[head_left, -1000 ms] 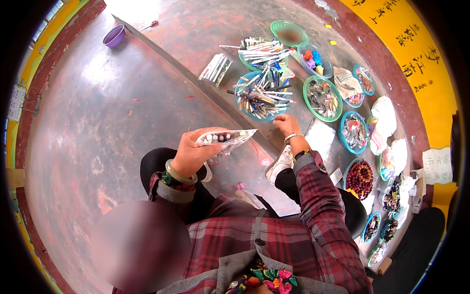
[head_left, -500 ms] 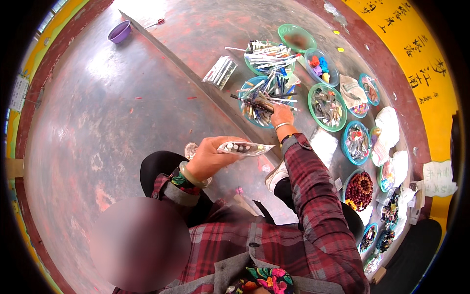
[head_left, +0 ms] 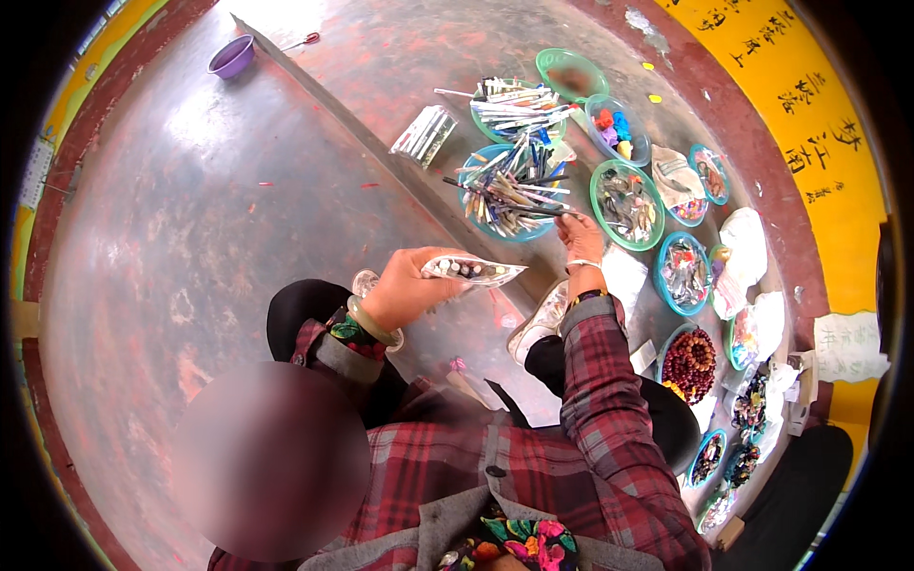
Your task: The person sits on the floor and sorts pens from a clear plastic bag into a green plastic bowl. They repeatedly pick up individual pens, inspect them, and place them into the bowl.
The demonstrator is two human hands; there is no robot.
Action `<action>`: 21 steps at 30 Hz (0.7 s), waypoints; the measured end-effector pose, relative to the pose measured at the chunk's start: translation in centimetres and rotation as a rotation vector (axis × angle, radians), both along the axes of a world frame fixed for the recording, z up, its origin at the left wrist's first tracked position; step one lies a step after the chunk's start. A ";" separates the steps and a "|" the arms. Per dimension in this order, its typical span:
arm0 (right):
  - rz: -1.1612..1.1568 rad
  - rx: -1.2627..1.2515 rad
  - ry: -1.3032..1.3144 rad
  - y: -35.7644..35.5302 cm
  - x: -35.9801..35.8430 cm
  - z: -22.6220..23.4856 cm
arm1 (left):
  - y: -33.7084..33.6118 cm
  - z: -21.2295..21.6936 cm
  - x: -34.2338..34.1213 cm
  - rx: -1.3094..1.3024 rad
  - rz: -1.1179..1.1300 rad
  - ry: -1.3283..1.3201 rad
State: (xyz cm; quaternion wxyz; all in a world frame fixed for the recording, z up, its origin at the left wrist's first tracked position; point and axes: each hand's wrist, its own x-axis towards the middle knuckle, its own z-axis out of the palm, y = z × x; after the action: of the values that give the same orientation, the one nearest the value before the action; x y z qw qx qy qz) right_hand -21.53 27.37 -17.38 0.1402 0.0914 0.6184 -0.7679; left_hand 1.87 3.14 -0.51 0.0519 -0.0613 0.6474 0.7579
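Note:
My left hand point(head_left: 402, 290) is closed round a clear plastic bag point(head_left: 495, 274), held above the floor between my knees. The ends of several pens point(head_left: 462, 268), some white and some dark, show in the bag's mouth. Over the near right rim of a blue basket point(head_left: 483, 228), my right hand point(head_left: 579, 240) is closed on the end of a dark pen point(head_left: 547, 210), which reaches left across the heap. Whether it grips more than one is hard to tell. Many loose pens point(head_left: 505, 186) lie crisscrossed in that basket.
Behind stands a green basket of white pens point(head_left: 519, 107), beside a clear pack of pens point(head_left: 425, 133). To the right are a green basket of small items point(head_left: 626, 205), a blue basket point(head_left: 659, 276) and dark red beads point(head_left: 692, 366). A purple basin point(head_left: 231, 59) sits far left.
My right hand has drawn back from the middle of the pen heap to the basket's near right edge, gripping a dark pen. The left hand keeps hold of the bag, nearly still.

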 end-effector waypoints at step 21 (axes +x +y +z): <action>0.739 -0.026 0.150 -5.9 8.4 28.1 | -0.9 -1.8 -0.8 0.473 0.047 0.029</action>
State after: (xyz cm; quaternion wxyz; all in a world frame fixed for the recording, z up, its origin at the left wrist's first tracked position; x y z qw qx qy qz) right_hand -13.09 21.49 10.69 0.3631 -0.1961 0.6083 -0.6779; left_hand 1.05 2.28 -2.29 0.0379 -0.0519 0.4508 0.8903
